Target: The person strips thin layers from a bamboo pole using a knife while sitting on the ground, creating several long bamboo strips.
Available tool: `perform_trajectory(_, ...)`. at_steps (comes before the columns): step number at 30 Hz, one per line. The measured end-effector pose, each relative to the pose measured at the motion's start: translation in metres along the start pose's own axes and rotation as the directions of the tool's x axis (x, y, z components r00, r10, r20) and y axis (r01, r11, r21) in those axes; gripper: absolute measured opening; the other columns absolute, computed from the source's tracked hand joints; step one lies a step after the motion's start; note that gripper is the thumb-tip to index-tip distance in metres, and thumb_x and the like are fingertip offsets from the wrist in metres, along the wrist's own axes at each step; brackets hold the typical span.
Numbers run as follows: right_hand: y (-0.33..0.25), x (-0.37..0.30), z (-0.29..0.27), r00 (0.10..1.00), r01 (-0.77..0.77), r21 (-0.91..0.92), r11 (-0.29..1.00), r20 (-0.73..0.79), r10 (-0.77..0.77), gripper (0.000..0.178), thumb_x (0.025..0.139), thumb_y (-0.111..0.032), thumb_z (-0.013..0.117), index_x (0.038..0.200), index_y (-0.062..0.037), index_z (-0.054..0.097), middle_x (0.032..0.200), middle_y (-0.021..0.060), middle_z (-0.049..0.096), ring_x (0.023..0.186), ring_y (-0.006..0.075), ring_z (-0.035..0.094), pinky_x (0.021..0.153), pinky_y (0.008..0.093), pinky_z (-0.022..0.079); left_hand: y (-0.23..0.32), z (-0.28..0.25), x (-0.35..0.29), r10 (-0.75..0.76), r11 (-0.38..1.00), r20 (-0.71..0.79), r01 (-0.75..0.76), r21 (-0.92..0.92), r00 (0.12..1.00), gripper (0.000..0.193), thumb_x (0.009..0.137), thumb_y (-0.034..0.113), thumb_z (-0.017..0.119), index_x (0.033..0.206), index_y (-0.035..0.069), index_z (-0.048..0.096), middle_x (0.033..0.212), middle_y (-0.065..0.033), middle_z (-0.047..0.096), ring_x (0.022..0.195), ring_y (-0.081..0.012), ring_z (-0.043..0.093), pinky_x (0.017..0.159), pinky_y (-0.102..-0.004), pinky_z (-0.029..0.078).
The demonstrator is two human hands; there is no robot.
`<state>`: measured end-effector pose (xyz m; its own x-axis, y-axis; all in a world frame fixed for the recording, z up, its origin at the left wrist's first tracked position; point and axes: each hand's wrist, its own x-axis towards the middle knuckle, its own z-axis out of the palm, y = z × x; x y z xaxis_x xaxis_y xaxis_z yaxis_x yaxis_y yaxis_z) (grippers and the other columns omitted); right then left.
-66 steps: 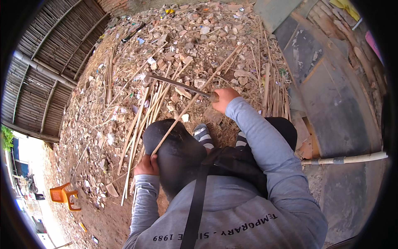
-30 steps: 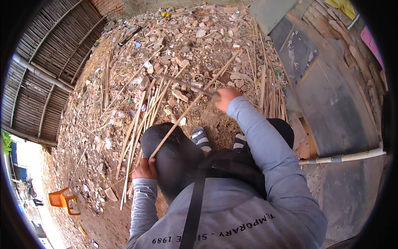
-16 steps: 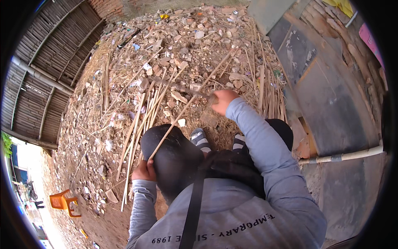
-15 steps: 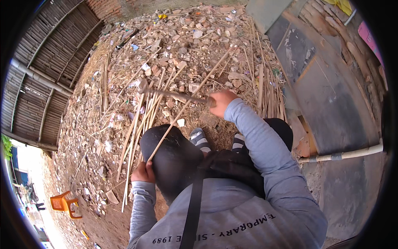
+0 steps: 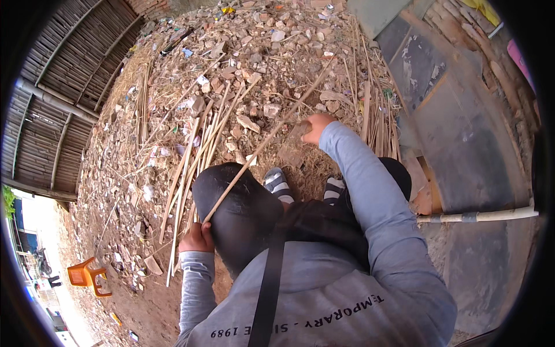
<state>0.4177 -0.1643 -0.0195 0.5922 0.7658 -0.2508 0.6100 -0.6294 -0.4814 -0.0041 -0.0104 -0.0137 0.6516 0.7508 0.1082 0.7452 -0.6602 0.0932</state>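
My left hand (image 5: 198,237) is closed round the near end of a long, thin bamboo strip (image 5: 277,129). The strip slants across my left knee, its far end reaching up and to the right over the rubble. My right hand (image 5: 317,128), right of the strip's middle, is closed on a long-bladed knife (image 5: 300,129). Only a brown, blurred part of the knife shows by my fingers; its blade cannot be made out. Beside my left knee, several more bamboo strips (image 5: 193,139) lie in a loose pile.
Stones and broken brick (image 5: 248,122) cover the ground. More strips (image 5: 373,118) lie at the right, next to dark panels (image 5: 462,150) and a pale pole (image 5: 491,215). A bamboo-slat wall (image 5: 63,87) stands at the left, an orange plastic chair (image 5: 87,276) at the lower left.
My right hand has moved slightly up and to the right. The knife blade, which lay across the strip pointing left, no longer shows there. My left hand keeps its hold, shifted slightly left.
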Motion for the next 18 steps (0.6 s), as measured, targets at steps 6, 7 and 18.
perform_trajectory(6, -0.037, -0.022, -0.002, 0.999, 0.010, -0.083, 0.996, -0.034, -0.013, 0.029, 0.074, -0.029, 0.065, 0.095, -0.0088, 0.066, 0.091, 0.0177, 0.067, 0.087, 0.0333, 0.065, 0.081, 0.0421, 0.051, -0.008, -0.005, 0.002, 0.036, 0.999, -0.006, -0.036, -0.008, 0.999, 0.039, 0.093, 0.044, 0.047, 0.076, 0.010, 0.054, 0.061, -0.0181, 0.059, 0.056, -0.0417, 0.058, 0.050, -0.0525, 0.044)
perform_trajectory(7, -0.047, -0.031, -0.006, 0.999, 0.052, -0.116, 0.992, 0.007, -0.052, 0.028, 0.074, -0.028, 0.065, 0.095, -0.0086, 0.066, 0.091, 0.0181, 0.067, 0.087, 0.0335, 0.065, 0.081, 0.0421, 0.051, -0.009, -0.004, 0.002, 0.050, 0.998, -0.011, -0.050, -0.027, 0.999, 0.039, 0.093, 0.044, 0.048, 0.076, 0.010, 0.054, 0.061, -0.0182, 0.059, 0.057, -0.0418, 0.058, 0.051, -0.0523, 0.044)
perform_trajectory(18, -0.031, -0.017, -0.004, 0.992, -0.026, 0.030, 0.999, -0.119, 0.029, 0.035, 0.070, -0.031, 0.067, 0.100, -0.0114, 0.068, 0.093, 0.0154, 0.068, 0.088, 0.0334, 0.065, 0.081, 0.0402, 0.052, -0.012, -0.003, 0.003, 0.037, 0.990, 0.014, -0.034, -0.140, 0.999, 0.038, 0.093, 0.039, 0.049, 0.072, 0.008, 0.053, 0.062, -0.0195, 0.058, 0.060, -0.0422, 0.058, 0.053, -0.0510, 0.043)
